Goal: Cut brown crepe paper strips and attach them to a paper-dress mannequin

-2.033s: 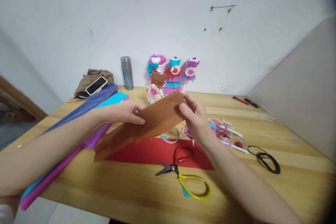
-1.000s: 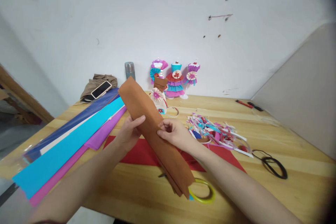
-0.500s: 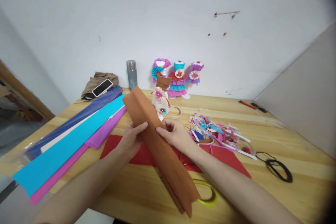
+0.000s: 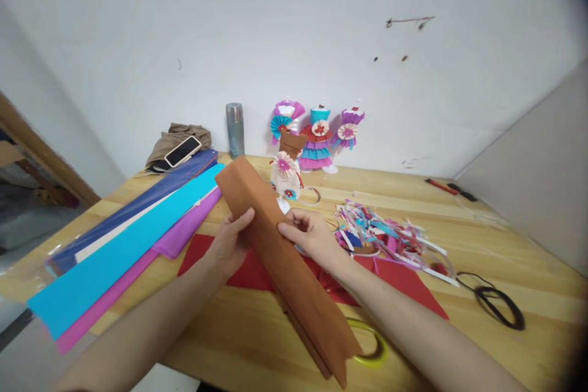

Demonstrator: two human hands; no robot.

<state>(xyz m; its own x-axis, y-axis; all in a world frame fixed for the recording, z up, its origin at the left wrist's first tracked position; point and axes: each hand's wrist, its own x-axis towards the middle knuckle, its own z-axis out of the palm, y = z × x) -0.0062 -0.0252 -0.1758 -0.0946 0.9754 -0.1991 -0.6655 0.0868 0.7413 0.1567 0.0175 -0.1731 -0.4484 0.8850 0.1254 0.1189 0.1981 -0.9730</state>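
A long folded strip of brown crepe paper [image 4: 294, 275] slants across the middle of the head view, its far end up and to the left. My left hand [image 4: 233, 239] grips its left edge, thumb on top. On the opposite edge my right hand [image 4: 310, 236] pinches the paper between thumb and fingers. Beneath lies a red paper sheet [image 4: 399, 285], partly covered by my arms and the strip. A yellow scissors handle [image 4: 374, 343] shows beside the near end of the strip; the rest of it is hidden.
Blue paper [image 4: 124, 251] and purple paper [image 4: 184, 233] lie at left, near a phone [image 4: 182, 152]. A flask [image 4: 235, 131] and several small dress forms [image 4: 316, 135] stand by the wall. Paper scraps [image 4: 381, 229] are heaped at right, with a black cord [image 4: 500, 306] beyond.
The view has shifted slightly, so the things on the table appear a little further right. Both hands keep their hold on the brown paper, whose upper fold looks slightly flatter.
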